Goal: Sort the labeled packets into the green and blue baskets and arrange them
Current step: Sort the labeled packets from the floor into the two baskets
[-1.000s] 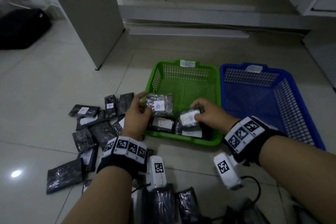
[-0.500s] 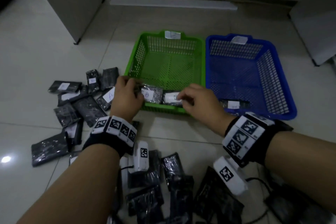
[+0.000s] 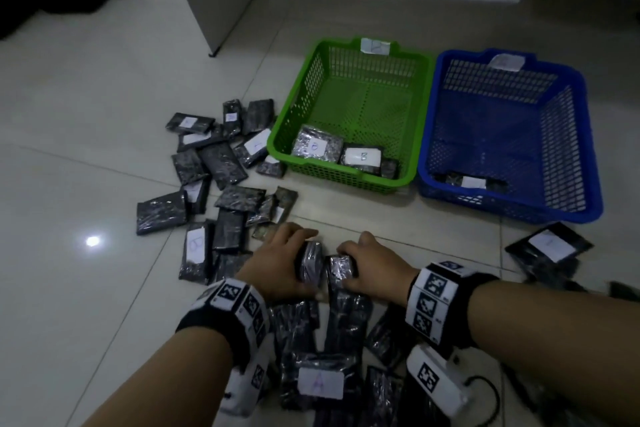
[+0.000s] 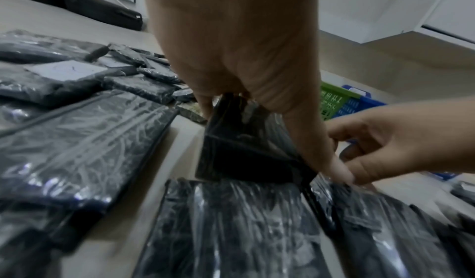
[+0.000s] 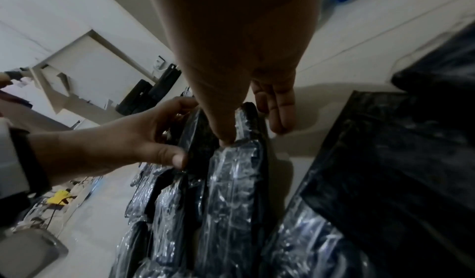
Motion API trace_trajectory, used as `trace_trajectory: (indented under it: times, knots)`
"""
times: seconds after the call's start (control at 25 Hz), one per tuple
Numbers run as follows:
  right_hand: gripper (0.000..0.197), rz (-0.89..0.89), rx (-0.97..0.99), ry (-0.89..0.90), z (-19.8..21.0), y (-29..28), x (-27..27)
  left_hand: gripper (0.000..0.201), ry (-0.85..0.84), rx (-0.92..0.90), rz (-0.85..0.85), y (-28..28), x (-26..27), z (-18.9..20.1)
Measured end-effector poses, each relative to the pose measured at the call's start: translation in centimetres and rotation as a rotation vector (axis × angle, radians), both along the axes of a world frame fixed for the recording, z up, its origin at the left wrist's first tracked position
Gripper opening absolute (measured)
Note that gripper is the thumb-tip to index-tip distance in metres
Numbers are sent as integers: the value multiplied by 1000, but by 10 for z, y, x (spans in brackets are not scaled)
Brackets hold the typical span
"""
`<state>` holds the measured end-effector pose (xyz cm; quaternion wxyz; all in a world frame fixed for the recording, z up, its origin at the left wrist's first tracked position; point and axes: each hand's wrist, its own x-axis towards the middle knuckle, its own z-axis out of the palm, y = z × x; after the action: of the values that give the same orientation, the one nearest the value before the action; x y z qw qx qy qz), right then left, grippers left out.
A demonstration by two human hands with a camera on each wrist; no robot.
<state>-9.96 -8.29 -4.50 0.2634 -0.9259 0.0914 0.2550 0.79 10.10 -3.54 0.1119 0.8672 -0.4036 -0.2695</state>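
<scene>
Left hand (image 3: 277, 263) grip pinches upright black plastic-wrapped packet (image 3: 310, 262); right hand (image 3: 375, 267) grip pinches 2nd black wrapped packet (image 3: 341, 269) just beside, on floor.

Both forearms are bare. Each wrist wears a black band (image 3: 221, 329) faced with white panels printed with black square markers. A white camera unit (image 3: 437, 378) with its own marker hangs below each wrist, trailing a thin black cable (image 3: 491, 395).

Both hands left the green basket (image 3: 349, 180), each now gripping a floor packet.
</scene>
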Motion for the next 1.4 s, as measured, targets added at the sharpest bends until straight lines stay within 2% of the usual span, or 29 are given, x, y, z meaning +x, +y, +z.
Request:
trace_trajectory:
  times: [0.16,0.24,0.32,0.4,0.44,0.52,0.64,0.72,0.76,0.88,1.0,1.12,1.24,1.32,1.4]
  knots:
    - [44,-69,63,21,4,-6,12,101,38,-35,-33,4,-3,-1]
    - [39,-132,144,-54,16,-22,19,92,151,-125,126,3,1,5]
    - [32,-249,255,-216,40,-43,26,79,529,-299,462,-7,6,22]
    - [28,-410,492,-330,66,-59,31,60,1017,-483,810,-21,12,42]
    - [27,-459,615,-375,77,-66,32,53,1187,-562,910,-27,14,53]
    - [23,-525,723,-472,93,-80,32,53,1323,-687,952,-38,19,67]
    - [10,-610,707,-565,97,-94,28,67,1378,-803,835,-52,23,72]
    - [12,-628,687,-609,96,-102,22,79,1391,-807,776,-66,22,74]
    - [18,-645,704,-622,94,-105,19,74,1381,-814,781,-73,20,75]
    - [31,-732,709,-642,89,-118,10,37,1290,-862,798,-95,16,80]
    - [29,-797,646,-631,84,-127,4,25,1068,-886,805,-111,22,81]
    - [25,-849,598,-637,84,-132,3,33,798,-973,846,-123,45,80]
    - [25,-842,520,-639,89,-137,21,48,656,-1052,791,-136,74,89]
    - [24,-842,453,-640,94,-143,41,53,577,-985,693,-150,95,87]
    - [23,-832,364,-612,98,-150,57,49,426,-855,600,-169,114,77]
